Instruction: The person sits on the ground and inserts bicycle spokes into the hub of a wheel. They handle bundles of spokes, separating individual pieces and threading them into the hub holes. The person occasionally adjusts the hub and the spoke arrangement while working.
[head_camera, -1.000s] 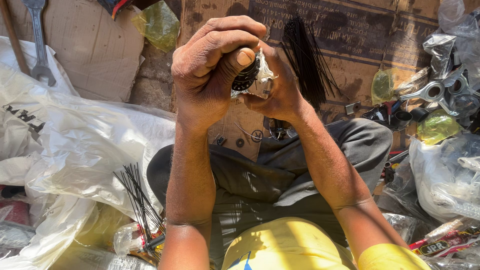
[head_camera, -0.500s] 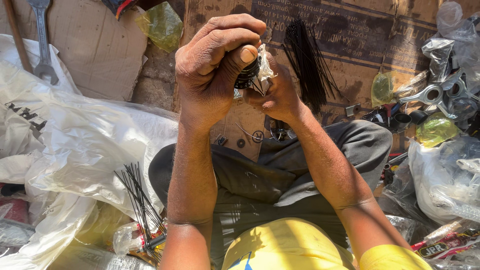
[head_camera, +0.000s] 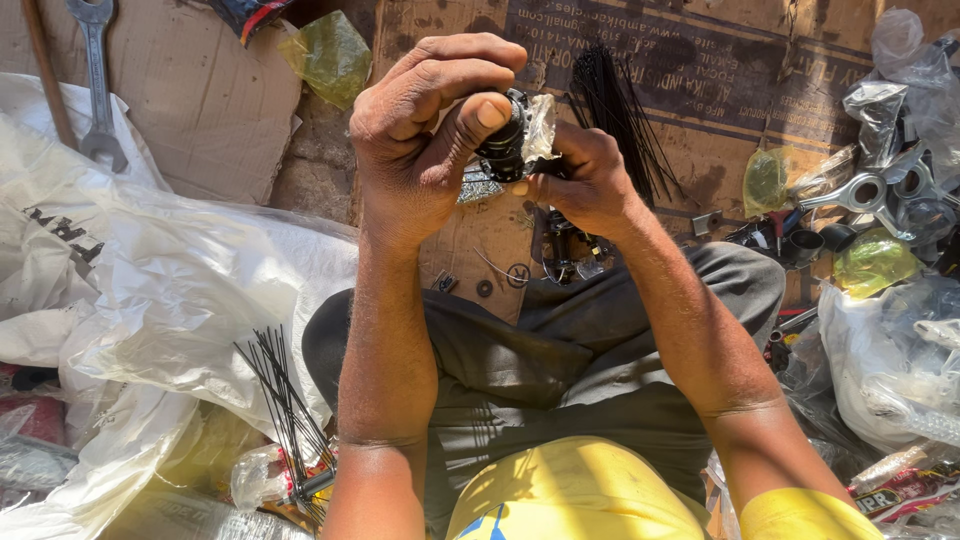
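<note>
Both my hands are raised in front of me over my lap. My left hand (head_camera: 425, 140) curls over a small black round metal part (head_camera: 503, 148), its thumb pressing on the part's side. My right hand (head_camera: 590, 185) grips the same part from the right, along with a bit of clear plastic wrap (head_camera: 540, 125) around it. A bunch of thin black spokes (head_camera: 620, 100) stands up just behind my right hand. What else my fingers hold is hidden.
Flattened brown cardboard (head_camera: 720, 80) covers the ground ahead. A spanner (head_camera: 95, 80) lies at the far left. White plastic sacks (head_camera: 150, 290) lie to my left with another bundle of black spokes (head_camera: 285, 410). Metal parts and plastic bags (head_camera: 890, 200) crowd the right.
My hands have stayed together on the black part, shifting slightly; the left thumb has moved on the part's side. The view has drifted a little.
</note>
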